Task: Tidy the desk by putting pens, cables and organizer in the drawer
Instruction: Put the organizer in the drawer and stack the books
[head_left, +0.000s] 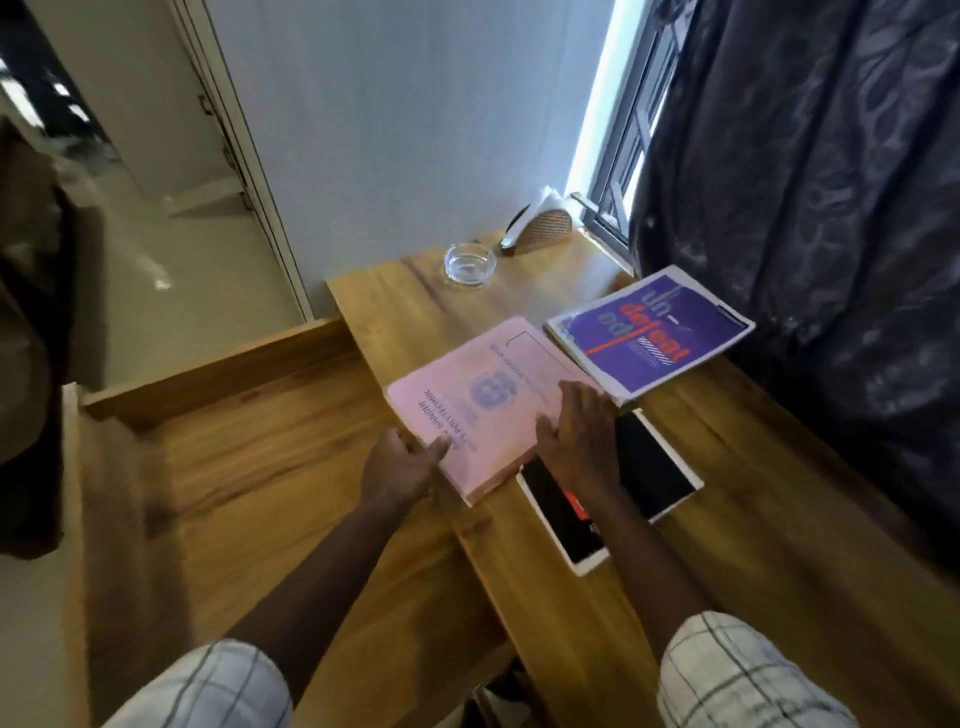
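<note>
Booklet (long axis toward window) pinched by left fingers, right fingers flat atop

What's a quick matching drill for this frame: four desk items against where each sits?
Items:
1. pink booklet
2. purple magazine
3. glass ashtray
4. tablet

Places:
a. far end of the desk, near the wall
b. under the right hand, with the left hand at its edge
c. closest to the dark curtain
d. crossed by the right forearm

Pairs: 1-b, 2-c, 3-a, 4-d
</note>
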